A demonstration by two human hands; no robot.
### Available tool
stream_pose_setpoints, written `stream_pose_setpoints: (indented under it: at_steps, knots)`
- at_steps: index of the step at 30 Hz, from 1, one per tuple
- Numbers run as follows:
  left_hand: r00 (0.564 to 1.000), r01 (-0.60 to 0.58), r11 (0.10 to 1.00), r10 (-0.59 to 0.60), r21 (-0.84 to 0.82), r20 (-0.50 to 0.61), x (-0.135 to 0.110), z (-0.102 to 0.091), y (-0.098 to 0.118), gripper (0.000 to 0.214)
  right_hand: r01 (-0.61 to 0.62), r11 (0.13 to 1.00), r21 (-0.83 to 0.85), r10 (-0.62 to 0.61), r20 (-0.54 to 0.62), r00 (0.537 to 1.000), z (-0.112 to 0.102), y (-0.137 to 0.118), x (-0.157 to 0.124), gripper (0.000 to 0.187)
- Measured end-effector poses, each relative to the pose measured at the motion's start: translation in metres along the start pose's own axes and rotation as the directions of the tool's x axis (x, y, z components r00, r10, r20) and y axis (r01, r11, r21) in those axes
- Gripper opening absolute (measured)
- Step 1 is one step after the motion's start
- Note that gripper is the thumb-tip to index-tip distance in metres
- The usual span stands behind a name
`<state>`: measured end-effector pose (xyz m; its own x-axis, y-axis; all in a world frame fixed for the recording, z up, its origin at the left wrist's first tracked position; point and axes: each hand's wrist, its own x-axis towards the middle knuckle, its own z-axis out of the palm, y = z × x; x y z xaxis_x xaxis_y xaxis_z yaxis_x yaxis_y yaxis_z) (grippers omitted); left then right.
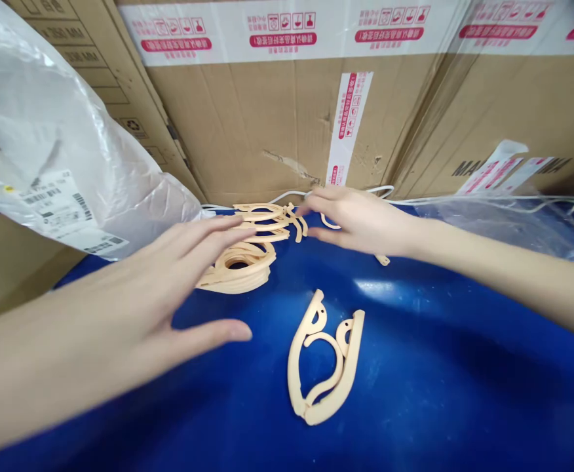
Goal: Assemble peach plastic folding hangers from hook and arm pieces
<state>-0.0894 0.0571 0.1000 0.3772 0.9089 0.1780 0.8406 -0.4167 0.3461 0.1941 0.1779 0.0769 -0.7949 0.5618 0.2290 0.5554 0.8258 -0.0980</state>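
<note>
The grip of the left hand (169, 288) is wide, with the fingers stretched straight and the thumb well apart from them; it has hold of nothing. Its fingers are over the edge of the pile (240, 278) of cream hangers, but one cannot tell if they touch it. The grip of the right hand (339, 216) is partly bent, with fingertips at the small curved pieces (299, 226); one cannot tell whether it has hold of one.

The pile lies between the two hands, and behind it, just beside the curved pieces, more hangers (267, 229) lie in a row. Under the right wrist, the end of another cream piece (382, 260) is visible. Nearer to the person, well apart from the pile, one folded hanger (339, 367) lies flat on the blue tabletop (439, 367), its hook between its two arms.

At the back, a white cable (287, 194) runs along the foot of a carton (267, 111), which carries white and red tape (228, 36). On the left stands a plastic bag (100, 157) with labels; on the right lies clear plastic (517, 226).
</note>
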Motion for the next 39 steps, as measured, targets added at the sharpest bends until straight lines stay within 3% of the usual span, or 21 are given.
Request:
stream_pose_setpoints:
  at_steps: [2,5,11,16,24,28,33,39]
  knots:
    - [0.991,-0.034,0.991,0.017,0.127,0.129,0.012,-0.003,-0.030,0.096,-0.051,0.999,0.014,0.049,0.101,0.994,0.009,0.005,0.039,0.041]
    - [0.966,-0.021,0.984,-0.026,0.177,0.257,0.029,-0.003,-0.060,0.105,-0.064,0.996,0.055,0.052,0.194,0.980,0.027,0.011,0.087,0.051]
    - [0.927,0.063,0.992,-0.100,0.112,0.363,0.045,-0.004,-0.064,0.095,-0.169,0.978,0.120,0.127,0.295,0.947,0.052,0.017,0.132,0.061]
    - [0.928,0.004,0.994,-0.044,0.107,0.370,0.050,-0.002,-0.071,0.088,-0.267,0.939,0.217,0.162,0.406,0.900,0.051,0.026,0.139,0.065]
    - [0.930,-0.029,0.988,-0.029,0.149,0.367,0.059,0.001,-0.090,0.088,-0.321,0.862,0.391,0.064,0.545,0.836,0.032,0.022,0.130,0.046]
    - [0.927,0.002,0.995,-0.039,0.100,0.373,0.060,0.002,-0.088,0.083,-0.347,0.824,0.448,0.012,0.599,0.800,0.029,0.017,0.130,0.054]
    - [0.953,-0.012,0.996,-0.014,0.083,0.303,0.056,0.003,-0.081,0.062,-0.332,0.828,0.452,-0.008,0.602,0.799,0.037,0.015,0.132,0.059]
    - [0.974,0.021,0.999,-0.030,0.044,0.225,0.046,0.006,-0.085,0.074,-0.330,0.830,0.450,0.053,0.525,0.849,0.042,0.010,0.117,0.064]
